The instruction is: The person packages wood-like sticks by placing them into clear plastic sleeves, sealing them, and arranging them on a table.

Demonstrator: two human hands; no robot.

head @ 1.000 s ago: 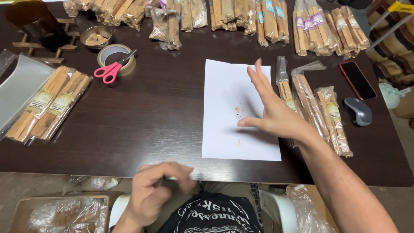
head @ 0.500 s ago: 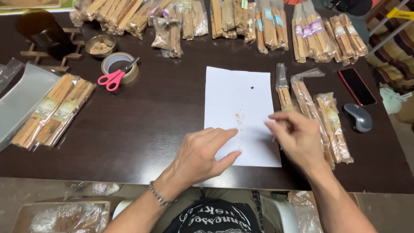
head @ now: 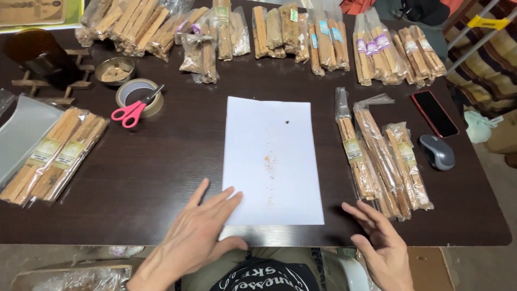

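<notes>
Paper: white rectangular sheet of paper (head: 272,161) lies flat near the front edge of the dark brown wooden surface (head: 161,161), between both hands; a few orange-brown crumbs and one dark speck dot its middle.
Left hand: left hand (head: 196,237) rests palm down, fingers spread, fingertips touching the sheet's lower left corner; it grips nothing.
Right hand: right hand (head: 382,248) sits at the front edge just right of the sheet's lower right corner, fingers spread and slightly curled, holding nothing, apart from the paper.
Right of paper: clear plastic bags of light brown wooden sticks (head: 382,156) lie side by side, the nearest ends close to the right hand.
Far right: black smartphone with red edge (head: 435,113) and grey computer mouse (head: 437,152), near each other.
Left side: two labelled clear packs of wooden sticks (head: 51,153) beside a stack of empty clear plastic sleeves (head: 21,132).
Back left: pink-handled scissors (head: 132,110) lying across a roll of tan tape (head: 141,96); small round metal dish of wood bits (head: 114,71); dark brown jar (head: 40,54) on a wooden stand.
Back row: many more bagged bundles of wooden sticks (head: 269,37) along the far edge.
</notes>
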